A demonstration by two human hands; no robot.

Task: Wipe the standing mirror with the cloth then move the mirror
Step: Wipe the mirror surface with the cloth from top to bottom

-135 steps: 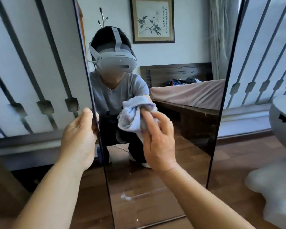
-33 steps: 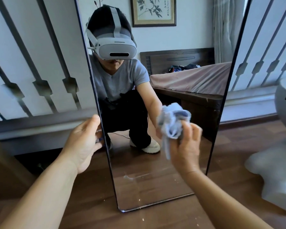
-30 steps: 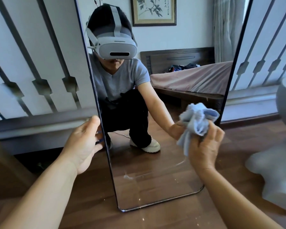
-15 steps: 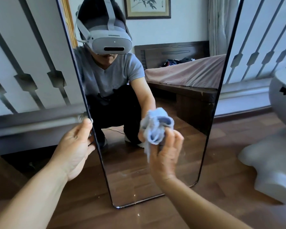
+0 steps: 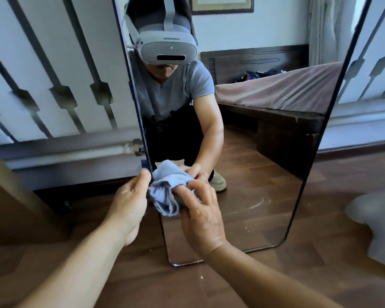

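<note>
Fingers (image 5: 196,196) of my right hand (image 5: 202,221) bunch the crumpled pale-blue cloth (image 5: 167,192) against the tall dark-framed mirror (image 5: 265,174) standing on the wood floor (image 5: 142,274); my left hand (image 5: 129,203) grips its left edge.

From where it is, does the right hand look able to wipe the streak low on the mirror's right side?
Probably yes: the right hand presses the cloth against the mirror, and bare glass lies between it and the streak.

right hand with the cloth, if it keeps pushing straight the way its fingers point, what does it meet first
The right hand points forward and slightly left, so the blue cloth would likely meet the mirror's left frame edge, then the left hand's thumb there. Depth is uncertain.
</note>
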